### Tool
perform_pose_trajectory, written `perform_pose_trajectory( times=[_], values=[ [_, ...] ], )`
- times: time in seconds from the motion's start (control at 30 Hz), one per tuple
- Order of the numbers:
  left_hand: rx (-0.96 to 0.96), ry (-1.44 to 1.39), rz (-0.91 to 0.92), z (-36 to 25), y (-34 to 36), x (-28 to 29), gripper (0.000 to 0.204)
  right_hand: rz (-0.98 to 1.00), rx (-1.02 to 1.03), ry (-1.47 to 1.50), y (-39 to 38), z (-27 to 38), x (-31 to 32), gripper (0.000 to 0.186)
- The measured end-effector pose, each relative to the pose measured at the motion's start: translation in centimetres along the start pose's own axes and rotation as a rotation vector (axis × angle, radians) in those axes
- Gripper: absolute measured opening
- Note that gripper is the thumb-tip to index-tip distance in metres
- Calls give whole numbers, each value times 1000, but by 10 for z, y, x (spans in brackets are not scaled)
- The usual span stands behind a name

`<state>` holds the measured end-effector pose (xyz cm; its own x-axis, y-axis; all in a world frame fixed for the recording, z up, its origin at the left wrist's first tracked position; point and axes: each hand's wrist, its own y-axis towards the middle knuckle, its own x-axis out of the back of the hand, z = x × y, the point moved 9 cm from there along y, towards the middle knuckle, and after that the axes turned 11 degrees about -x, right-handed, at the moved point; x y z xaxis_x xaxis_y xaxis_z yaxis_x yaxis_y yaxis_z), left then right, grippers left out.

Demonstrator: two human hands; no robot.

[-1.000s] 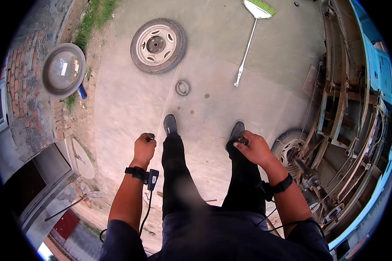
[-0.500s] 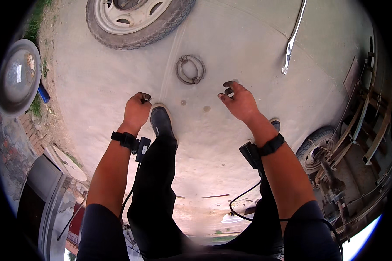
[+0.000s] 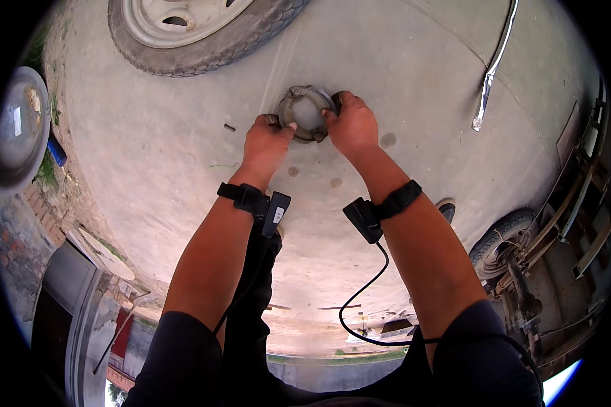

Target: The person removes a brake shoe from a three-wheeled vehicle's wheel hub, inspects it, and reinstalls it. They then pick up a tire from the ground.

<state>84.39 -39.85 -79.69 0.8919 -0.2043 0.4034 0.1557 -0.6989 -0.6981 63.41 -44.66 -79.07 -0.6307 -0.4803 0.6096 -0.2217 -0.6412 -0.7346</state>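
A ring-shaped pair of metal brake shoes [image 3: 296, 93], grey and grimy, is on or just above the concrete in front of me; I cannot tell whether it is lifted. At its lower left edge my left hand [image 3: 266, 144] is closed, thumb on the near side and fingers curled around the rim. Across from it, my right hand [image 3: 353, 127] grips the right edge, its darkened fingertips behind the metal. Concrete shows through the ring's middle. A short dark pin [image 3: 230, 127] lies to the left of my left hand.
A large tyre on a cream rim [image 3: 214, 51] lies at the far left. A silvery bar [image 3: 485, 95] is on the ground at the far right. Along the right stands a vehicle frame with a wheel [image 3: 502, 241]. A metal basin [image 3: 24, 125] sits at the left edge.
Both hands have moved forward and inward from empty air onto the brake shoes and closed on opposite sides. The short pin now shows on the ground at the left.
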Motion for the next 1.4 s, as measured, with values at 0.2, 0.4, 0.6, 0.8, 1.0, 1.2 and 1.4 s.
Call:
perform_pose_trajectory(
  times=[0.2, 0.4, 0.6, 0.8, 1.0, 1.2, 1.4],
  values=[
    [14, 198, -78, 6, 8, -4, 45, 118, 15, -5, 4, -11, -3, 38],
    [-51, 306, 23, -26, -6, -10, 46, 86, 59, 46, -18, -31, 16, 39],
    [-74, 139, 76, -94, -73, -12, 44, 110, 22, 229, -74, -54, 83, 40],
    [-104, -67, 238, -215, -185, -21, 35, 323, -163, 791, -176, -83, 196, 41],
    [-184, 9, 368, -373, -322, -27, 32, 521, -81, 1147, -305, -102, 332, 51],
    [-285, -88, 499, -524, -475, -54, 25, 355, 54, 1288, -431, -142, 490, 45],
    [-368, -16, 666, -619, -580, -93, 26, 202, 43, 1410, -520, -191, 583, 41]
  ],
)
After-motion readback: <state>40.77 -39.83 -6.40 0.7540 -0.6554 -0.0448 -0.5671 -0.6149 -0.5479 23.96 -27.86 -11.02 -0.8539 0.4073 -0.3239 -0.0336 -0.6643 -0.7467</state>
